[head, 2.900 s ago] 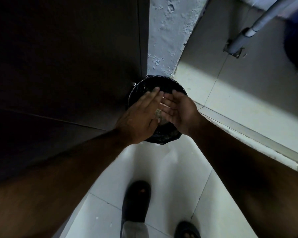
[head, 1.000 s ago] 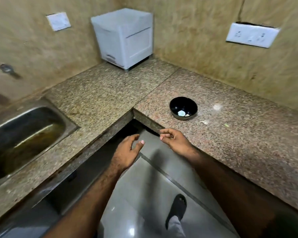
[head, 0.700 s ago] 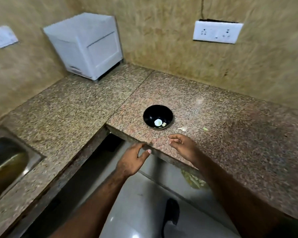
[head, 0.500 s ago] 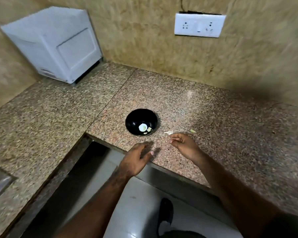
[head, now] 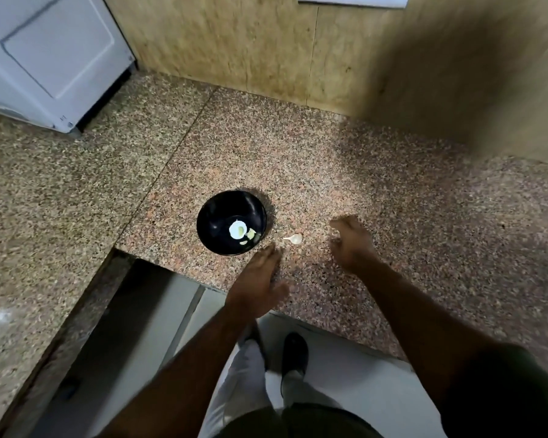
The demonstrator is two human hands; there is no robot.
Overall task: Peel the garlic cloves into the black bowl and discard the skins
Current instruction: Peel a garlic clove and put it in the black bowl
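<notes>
One unpeeled garlic clove lies on the tabletop just right of the black bowl. Both hands hover empty: left hand flat, right hand loosely curled. Pinch it by its tail.

Bowl on counter, garlic clove just right of it. Left hand before bowl, right hand right of clove. Appliance far back-left.
</notes>
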